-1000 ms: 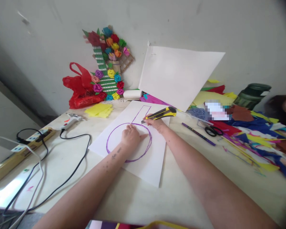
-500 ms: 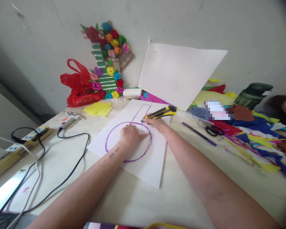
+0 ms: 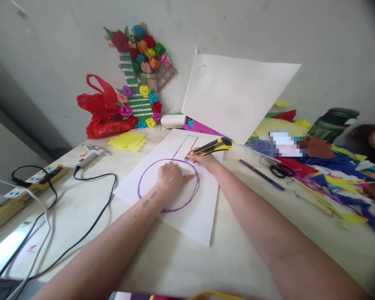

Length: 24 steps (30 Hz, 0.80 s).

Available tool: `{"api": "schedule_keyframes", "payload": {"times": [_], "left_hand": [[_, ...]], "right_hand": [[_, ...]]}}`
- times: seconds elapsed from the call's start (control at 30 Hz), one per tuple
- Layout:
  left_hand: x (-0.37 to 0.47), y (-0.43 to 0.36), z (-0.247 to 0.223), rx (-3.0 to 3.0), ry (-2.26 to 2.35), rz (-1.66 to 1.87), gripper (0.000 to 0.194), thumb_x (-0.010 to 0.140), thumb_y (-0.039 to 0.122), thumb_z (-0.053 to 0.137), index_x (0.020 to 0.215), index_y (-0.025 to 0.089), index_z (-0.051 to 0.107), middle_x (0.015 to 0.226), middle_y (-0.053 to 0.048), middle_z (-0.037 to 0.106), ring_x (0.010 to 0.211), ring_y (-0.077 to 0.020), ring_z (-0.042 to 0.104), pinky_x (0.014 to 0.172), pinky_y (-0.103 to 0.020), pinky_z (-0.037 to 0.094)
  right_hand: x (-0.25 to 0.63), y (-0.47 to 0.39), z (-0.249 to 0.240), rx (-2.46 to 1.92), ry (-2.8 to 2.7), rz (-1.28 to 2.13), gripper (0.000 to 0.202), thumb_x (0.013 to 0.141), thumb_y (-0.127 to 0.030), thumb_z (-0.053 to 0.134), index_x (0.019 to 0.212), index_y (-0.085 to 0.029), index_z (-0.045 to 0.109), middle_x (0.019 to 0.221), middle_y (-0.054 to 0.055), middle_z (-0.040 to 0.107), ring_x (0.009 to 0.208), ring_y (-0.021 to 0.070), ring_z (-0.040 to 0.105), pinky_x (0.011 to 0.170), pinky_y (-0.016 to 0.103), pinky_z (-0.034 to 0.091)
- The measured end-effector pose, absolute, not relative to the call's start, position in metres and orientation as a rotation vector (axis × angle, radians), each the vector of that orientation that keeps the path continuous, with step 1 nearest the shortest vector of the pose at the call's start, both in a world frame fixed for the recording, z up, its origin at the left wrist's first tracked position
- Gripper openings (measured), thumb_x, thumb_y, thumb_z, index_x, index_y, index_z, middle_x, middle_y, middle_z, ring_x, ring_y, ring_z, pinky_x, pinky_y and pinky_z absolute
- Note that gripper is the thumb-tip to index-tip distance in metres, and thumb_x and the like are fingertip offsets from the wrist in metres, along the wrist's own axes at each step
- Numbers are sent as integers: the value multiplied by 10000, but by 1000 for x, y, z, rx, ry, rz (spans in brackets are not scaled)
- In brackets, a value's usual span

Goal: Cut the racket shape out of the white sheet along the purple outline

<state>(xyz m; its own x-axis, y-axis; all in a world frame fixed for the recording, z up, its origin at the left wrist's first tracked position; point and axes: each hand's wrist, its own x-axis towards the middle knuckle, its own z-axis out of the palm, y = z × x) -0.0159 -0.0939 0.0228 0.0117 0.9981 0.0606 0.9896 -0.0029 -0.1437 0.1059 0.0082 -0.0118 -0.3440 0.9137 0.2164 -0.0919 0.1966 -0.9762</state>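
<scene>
Right hand [image 3: 203,161] clamped on yellow utility knife [image 3: 213,146]
Left hand [image 3: 169,178] at its eight o'clock, pressing paper [image 3: 193,225], thumb sticking out

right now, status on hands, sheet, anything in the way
Left hand on white paper sheet, inside purple circle. Right hand gripping yellow-and-black utility knife, blade near circle's top. Slim purple pen right of sheet, not blocking.

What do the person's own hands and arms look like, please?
Both the left hand and right hand are ungloved, and no sleeve, watch or bracelet shows. The left forearm bears dark, blotchy markings near the wrist; the right forearm has one small dark spot.
</scene>
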Motion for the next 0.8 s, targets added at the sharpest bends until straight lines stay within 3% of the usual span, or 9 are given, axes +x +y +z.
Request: {"api": "schedule_keyframes", "payload": {"times": [0.8], "left_hand": [[-16, -94, 22, -2144, -2061, 71, 737, 812, 633, 177, 952, 64, 624, 918, -197, 607, 836, -272, 581, 652, -320, 394]], "right_hand": [[106, 10, -14, -849, -1568, 1327, 151, 581, -255, 664, 679, -164, 595, 578, -42, 541, 503, 72, 460, 539, 224, 379]]}}
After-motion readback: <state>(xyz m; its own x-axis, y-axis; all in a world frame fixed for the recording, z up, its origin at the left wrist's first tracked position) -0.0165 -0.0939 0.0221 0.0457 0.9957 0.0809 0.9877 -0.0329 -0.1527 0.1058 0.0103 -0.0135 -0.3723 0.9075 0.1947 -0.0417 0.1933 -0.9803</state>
